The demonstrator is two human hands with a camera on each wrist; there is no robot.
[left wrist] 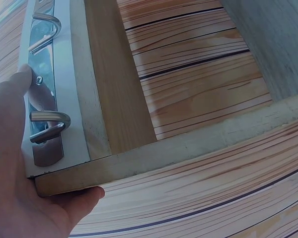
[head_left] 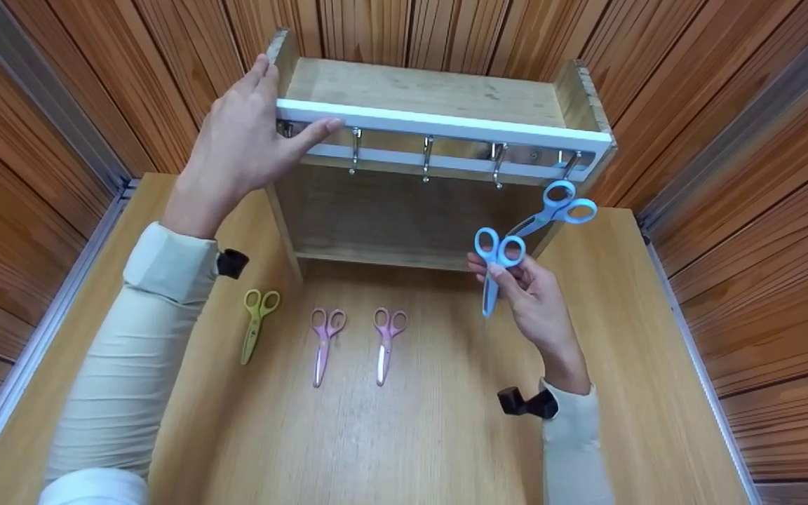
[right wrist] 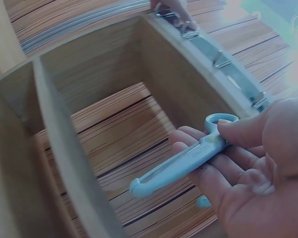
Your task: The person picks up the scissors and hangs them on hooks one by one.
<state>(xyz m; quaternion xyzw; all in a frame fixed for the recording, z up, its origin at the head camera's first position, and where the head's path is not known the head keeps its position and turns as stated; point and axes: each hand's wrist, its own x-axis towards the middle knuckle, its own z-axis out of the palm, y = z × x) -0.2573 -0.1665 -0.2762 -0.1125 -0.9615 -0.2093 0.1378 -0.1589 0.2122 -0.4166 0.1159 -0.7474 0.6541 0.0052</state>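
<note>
My left hand [head_left: 243, 140] grips the left end of a wooden shelf unit [head_left: 418, 85]. Its thumb lies on the white-edged hook rail [head_left: 439, 123], and in the left wrist view the fingers reach round the side board [left wrist: 139, 161]. From the rail's rightmost hook [head_left: 572, 165] hangs one pair of blue scissors [head_left: 557, 206] by a handle ring. Just in front and lower, my right hand [head_left: 536, 305] pinches a second pair of blue scissors [head_left: 489, 296] between thumb and fingers, handle rings up, blade pointing down. The right wrist view shows these held scissors [right wrist: 184, 161] lying across the fingers.
On the table [head_left: 446, 435] lie yellow-green scissors [head_left: 253, 326] at left and two pink pairs, the left pink scissors [head_left: 322, 347] and the right pink scissors [head_left: 384, 344]. Several metal hooks [head_left: 427, 158] carry nothing. Wood-grain walls [head_left: 762, 210] stand around the table.
</note>
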